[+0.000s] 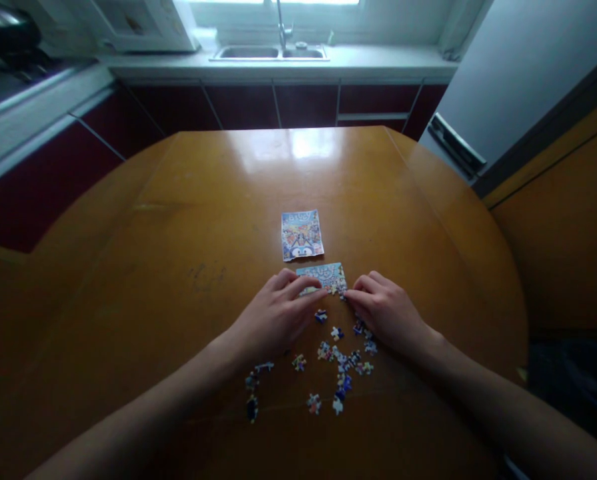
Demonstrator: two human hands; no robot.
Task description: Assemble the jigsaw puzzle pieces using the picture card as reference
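Note:
A partly assembled jigsaw puzzle (pixel 323 272) with a light-blue top lies flat on the table, its lower edge uneven. My left hand (pixel 281 310) is closed over its lower left part, with thumb and index finger close together on it. At the lower right corner, my right hand (pixel 386 307) has its fingers pinched on a small puzzle piece (pixel 343 296), partly hidden by the fingertips. Loose puzzle pieces (pixel 343 360) are scattered between and below my hands, some of them under the right palm. Beyond the puzzle lies a picture sheet (pixel 302 235) with a blue penguin-like figure.
The brown wooden table (pixel 218 200) has rounded sides. Behind it runs a counter with a double sink (pixel 268 53) and faucet (pixel 282 30). A stove with a dark pan (pixel 6 30) is at the far left, and a grey refrigerator (pixel 528 73) stands at the right.

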